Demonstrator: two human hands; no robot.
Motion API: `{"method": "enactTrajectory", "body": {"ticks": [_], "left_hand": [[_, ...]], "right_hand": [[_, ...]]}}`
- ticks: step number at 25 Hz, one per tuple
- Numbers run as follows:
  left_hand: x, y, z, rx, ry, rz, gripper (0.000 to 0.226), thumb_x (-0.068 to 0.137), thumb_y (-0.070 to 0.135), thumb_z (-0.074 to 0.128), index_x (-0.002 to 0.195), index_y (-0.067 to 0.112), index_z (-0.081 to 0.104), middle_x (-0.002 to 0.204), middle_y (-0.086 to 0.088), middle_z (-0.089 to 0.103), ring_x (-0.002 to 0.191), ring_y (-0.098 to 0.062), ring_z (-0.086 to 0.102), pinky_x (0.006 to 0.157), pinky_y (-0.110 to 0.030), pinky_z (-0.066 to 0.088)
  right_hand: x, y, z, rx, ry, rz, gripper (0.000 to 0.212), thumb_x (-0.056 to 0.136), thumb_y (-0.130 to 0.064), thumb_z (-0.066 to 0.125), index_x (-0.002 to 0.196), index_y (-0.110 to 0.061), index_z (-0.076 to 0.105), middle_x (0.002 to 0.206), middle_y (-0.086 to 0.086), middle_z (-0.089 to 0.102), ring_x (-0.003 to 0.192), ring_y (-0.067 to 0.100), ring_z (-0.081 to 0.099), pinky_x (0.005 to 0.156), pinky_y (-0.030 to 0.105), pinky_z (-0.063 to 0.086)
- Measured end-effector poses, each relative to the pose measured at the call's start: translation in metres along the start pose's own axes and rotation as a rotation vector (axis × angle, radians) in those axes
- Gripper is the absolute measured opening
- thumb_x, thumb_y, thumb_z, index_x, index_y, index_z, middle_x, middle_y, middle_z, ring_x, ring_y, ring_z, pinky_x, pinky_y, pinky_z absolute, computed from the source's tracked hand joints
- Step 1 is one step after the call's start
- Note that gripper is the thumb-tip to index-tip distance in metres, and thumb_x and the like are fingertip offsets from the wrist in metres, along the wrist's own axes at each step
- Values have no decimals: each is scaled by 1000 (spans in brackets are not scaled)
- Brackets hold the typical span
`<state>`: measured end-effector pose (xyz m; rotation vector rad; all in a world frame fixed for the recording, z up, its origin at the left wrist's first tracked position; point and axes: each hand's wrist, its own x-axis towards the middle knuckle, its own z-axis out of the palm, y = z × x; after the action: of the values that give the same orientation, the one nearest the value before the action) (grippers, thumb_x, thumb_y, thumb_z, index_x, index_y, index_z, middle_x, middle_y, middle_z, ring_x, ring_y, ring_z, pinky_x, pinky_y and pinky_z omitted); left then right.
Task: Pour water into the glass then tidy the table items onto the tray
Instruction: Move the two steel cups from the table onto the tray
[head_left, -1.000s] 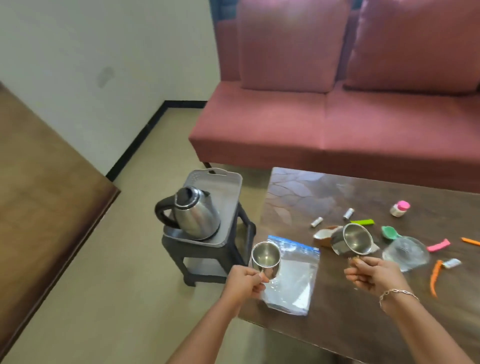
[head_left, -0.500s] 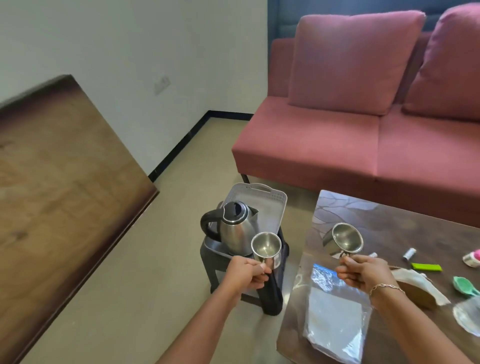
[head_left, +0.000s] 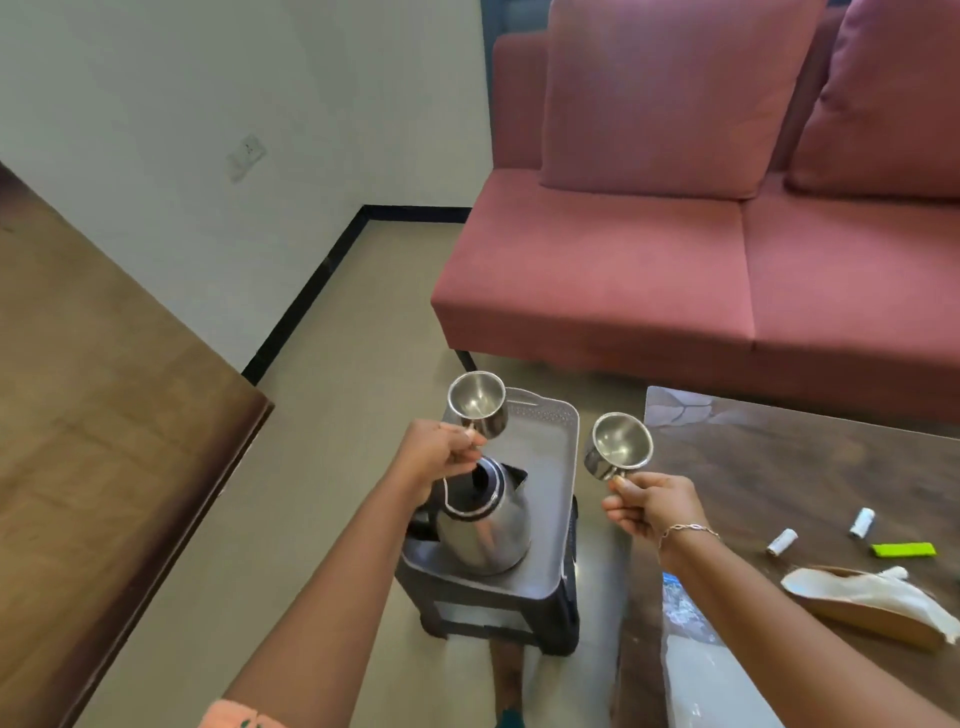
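My left hand (head_left: 436, 457) grips the handle of a small steel cup (head_left: 477, 402), held in the air over the far left part of the grey tray (head_left: 550, 441). My right hand (head_left: 649, 501) holds a second steel cup (head_left: 618, 451) by its handle, just off the tray's right edge. Both cups look empty and tilt toward me. A steel kettle (head_left: 485, 525) stands on the near end of the tray, partly hidden by my left forearm. The tray rests on a dark plastic stool (head_left: 498, 603).
The dark wooden table (head_left: 810, 483) at right carries two small white rolls (head_left: 782, 540), a green strip (head_left: 903, 549), a tan and white piece (head_left: 872, 597) and a clear zip bag (head_left: 696, 660). A pink sofa (head_left: 675, 270) stands behind. A brown wooden surface (head_left: 93, 415) lies at left.
Both hands have carried their cups left from over the table to the tray. The left cup has risen past the kettle. The view has swung left and closer to the stool.
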<state>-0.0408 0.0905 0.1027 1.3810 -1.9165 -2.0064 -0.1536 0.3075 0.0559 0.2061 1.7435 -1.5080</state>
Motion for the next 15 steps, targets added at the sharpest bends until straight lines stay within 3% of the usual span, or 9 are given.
{"method": "enactTrajectory", "body": {"ticks": [8,15], "left_hand": [[154,-30,-38,62,30,-161,21,85,-8,54,68,0,62,68,-11,58,62,-16,55,49,-13,51],[222,-91,-33,110,8,-248,11,86,-7,56,80,-5,65,62,-6,61,64,-15,55,66,-23,50]], "right_hand": [[112,0,108,-4,13,111,21,91,-2,51,71,-5,58,36,-2,58,31,3,51,35,11,39],[184,21,141,-10,-60,227,19,90,-1,53,72,-4,57,41,-1,62,36,6,58,39,14,46]]}}
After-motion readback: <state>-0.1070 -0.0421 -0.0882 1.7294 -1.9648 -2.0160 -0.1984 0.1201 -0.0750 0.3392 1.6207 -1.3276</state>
